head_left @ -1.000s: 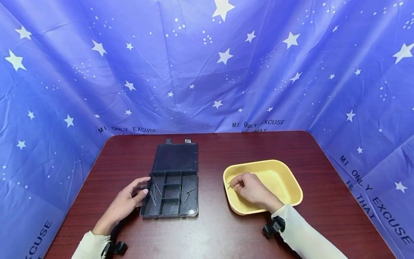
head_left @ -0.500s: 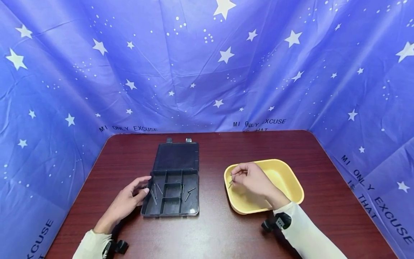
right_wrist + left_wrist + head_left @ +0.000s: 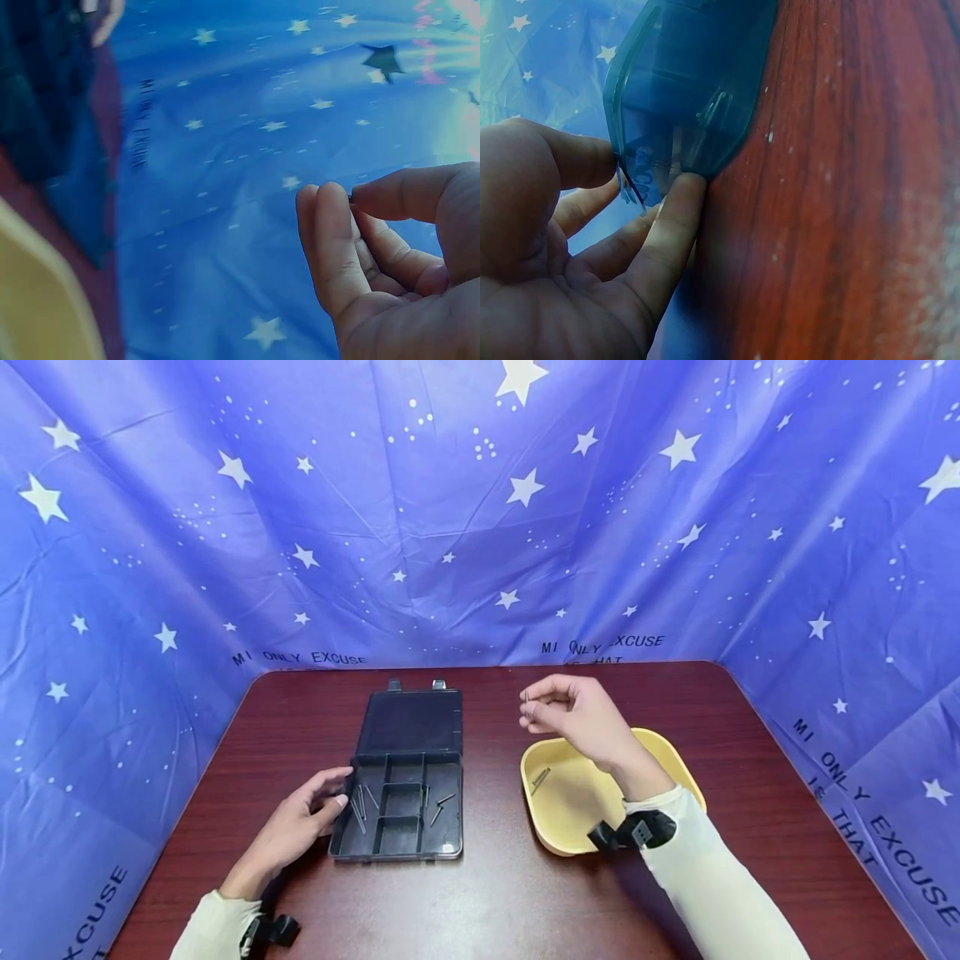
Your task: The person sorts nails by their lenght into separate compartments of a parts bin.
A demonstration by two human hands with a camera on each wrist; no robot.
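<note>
My left hand (image 3: pixel 292 827) grips the left edge of a black compartment box (image 3: pixel 399 835), thumb on its rim. In the left wrist view, thumb and fingers pinch the see-through wall of the box (image 3: pixel 682 97). The box lies with its lid (image 3: pixel 411 722) folded back. Several long, thin metal screws (image 3: pixel 360 810) lie in its left compartment and a few shorter screws (image 3: pixel 441 810) in its right one. Raised above the far side of a yellow bin (image 3: pixel 555 839), my right hand (image 3: pixel 592 718) pinches a small metal screw (image 3: pixel 527 697) between thumb and fingers; the fingers mostly hide it.
More screws (image 3: pixel 540 778) lie in the bin's left end. Box and bin stand apart on a dark red wooden table (image 3: pixel 480 893). A blue star-printed cloth (image 3: pixel 450 527) hangs behind the table and along both sides. Two latches stick out from the lid's far edge.
My right hand has risen out of the yellow bin, moving away from me with the screw. The screws left in the bin now show. My left hand stays on the box.
</note>
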